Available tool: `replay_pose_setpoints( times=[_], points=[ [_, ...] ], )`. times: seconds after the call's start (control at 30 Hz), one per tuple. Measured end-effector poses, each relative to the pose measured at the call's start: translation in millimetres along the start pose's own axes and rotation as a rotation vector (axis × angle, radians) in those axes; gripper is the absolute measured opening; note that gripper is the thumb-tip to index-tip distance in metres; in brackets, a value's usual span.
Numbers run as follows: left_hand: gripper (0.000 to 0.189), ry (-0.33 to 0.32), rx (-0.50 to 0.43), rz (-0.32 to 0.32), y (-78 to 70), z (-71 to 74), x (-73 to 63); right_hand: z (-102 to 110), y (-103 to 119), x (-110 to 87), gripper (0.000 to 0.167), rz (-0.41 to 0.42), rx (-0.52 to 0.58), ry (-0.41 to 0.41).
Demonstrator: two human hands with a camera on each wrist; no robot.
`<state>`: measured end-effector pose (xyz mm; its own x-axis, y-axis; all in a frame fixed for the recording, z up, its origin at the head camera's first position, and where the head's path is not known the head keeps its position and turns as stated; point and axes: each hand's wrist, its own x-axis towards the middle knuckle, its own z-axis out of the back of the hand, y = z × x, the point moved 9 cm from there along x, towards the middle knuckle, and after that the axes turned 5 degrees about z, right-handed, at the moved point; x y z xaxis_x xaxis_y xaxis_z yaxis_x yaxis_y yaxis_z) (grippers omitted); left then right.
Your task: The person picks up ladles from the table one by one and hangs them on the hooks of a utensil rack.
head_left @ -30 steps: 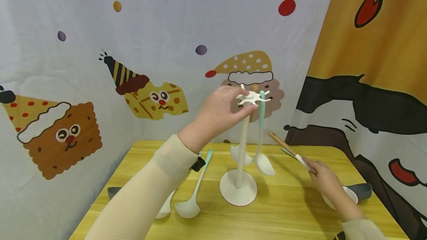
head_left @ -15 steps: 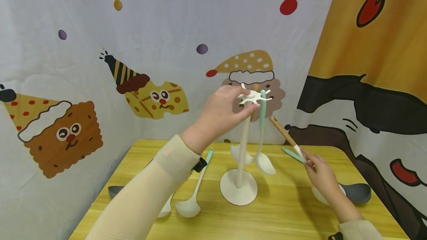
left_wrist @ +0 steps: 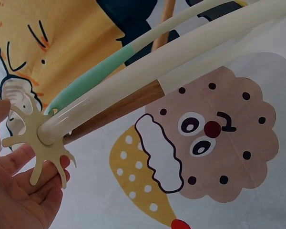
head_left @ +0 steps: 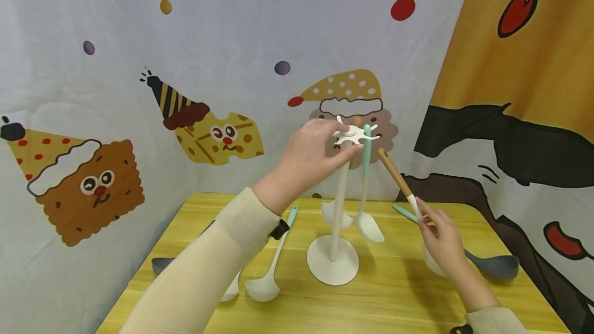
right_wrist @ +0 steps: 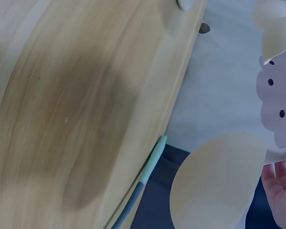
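My left hand [head_left: 306,153] grips the hooked top of a white utensil stand [head_left: 339,195], thumb and fingers around its edge. Seen in the left wrist view, the fingers lie under the star-shaped hooks [left_wrist: 31,126]. From the stand hang a white ladle with a mint handle [head_left: 367,153] and a wooden-handled white utensil [left_wrist: 119,112], partly behind the pole. Right of the stand, my right hand [head_left: 441,236] holds a white ladle by its neck, wooden handle [head_left: 393,171] tilted up and left. Its bowl [right_wrist: 219,181] hangs below the hand, partly hidden in the head view.
A grey ladle [head_left: 501,267] with a mint handle end lies on the wooden table [head_left: 380,293] at the right. On the left lie a white mint-handled ladle [head_left: 262,288], another white utensil [head_left: 232,291] and a dark grey one [head_left: 160,264], partly behind the left sleeve.
My right hand has moved a little left and raised the wooden-handled ladle, its handle end now higher and steeper beside the stand. The left hand keeps its grip on the stand's top.
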<state>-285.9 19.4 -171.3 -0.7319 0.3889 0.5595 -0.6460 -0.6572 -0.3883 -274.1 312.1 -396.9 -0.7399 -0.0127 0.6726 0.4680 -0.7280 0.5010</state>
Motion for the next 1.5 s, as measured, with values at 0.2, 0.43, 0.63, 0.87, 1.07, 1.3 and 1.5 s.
replay_pose_setpoints(
  times=[0.2, 0.43, 0.63, 0.87, 1.07, 1.3, 1.5],
  points=[
    [0.041, 0.009, 0.012, -0.001, -0.6, -0.6, 0.9, 1.6, 9.7, 1.3, 0.057, 0.006, 0.024, -0.041],
    [0.042, 0.008, 0.009, -0.016, -0.9, -0.3, 1.2, 2.9, 23.2, 5.0, 0.061, 0.023, 0.086, -0.103],
    [0.042, 0.005, 0.009, -0.025, -0.7, -0.4, 0.7, 6.6, 42.1, 8.1, 0.059, 0.034, 0.183, -0.152],
    [0.040, -0.018, 0.007, -0.039, -2.0, 0.9, 0.9, 11.7, 67.2, 13.2, 0.059, 0.086, 0.253, -0.204],
    [0.040, -0.029, 0.010, -0.045, -2.6, 1.2, 1.0, 12.7, 83.2, 14.9, 0.061, 0.122, 0.287, -0.216],
    [0.040, -0.032, 0.013, -0.029, -1.2, 1.3, 1.9, 12.9, 94.6, 15.2, 0.062, 0.171, 0.323, -0.230],
    [0.039, -0.034, 0.024, -0.021, -1.5, 0.8, 3.0, 13.2, 99.5, 14.7, 0.059, 0.211, 0.352, -0.238]
  ],
)
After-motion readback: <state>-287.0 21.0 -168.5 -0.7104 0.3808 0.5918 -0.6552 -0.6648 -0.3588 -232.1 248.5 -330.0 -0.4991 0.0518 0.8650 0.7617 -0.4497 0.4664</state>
